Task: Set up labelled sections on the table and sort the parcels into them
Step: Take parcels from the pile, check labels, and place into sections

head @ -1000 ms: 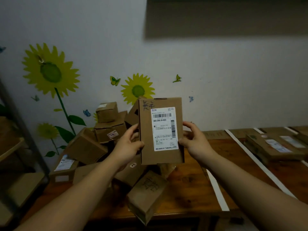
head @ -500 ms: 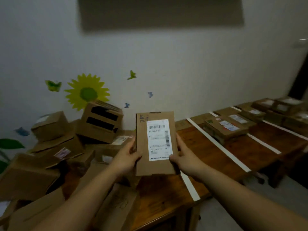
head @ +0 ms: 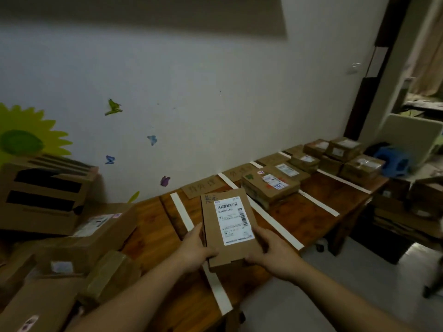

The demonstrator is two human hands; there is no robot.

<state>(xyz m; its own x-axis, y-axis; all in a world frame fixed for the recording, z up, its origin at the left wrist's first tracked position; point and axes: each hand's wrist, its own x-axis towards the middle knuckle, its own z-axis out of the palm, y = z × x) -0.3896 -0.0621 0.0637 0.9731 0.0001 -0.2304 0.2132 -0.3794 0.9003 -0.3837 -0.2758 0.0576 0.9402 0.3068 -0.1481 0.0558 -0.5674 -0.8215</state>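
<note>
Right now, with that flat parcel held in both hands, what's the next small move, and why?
Probably lower the parcel onto the table between the two tape strips: left hand and right hand grip its near end, and it hangs over that section by the cardboard label.

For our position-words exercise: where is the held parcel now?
Head view, centre: the parcel is gripped by the left hand and right hand, above the table between two tape strips.

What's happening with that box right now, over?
Left grip and right grip hold flat parcel. Held over taped section, not set down. Stacked parcels in next section.
</note>
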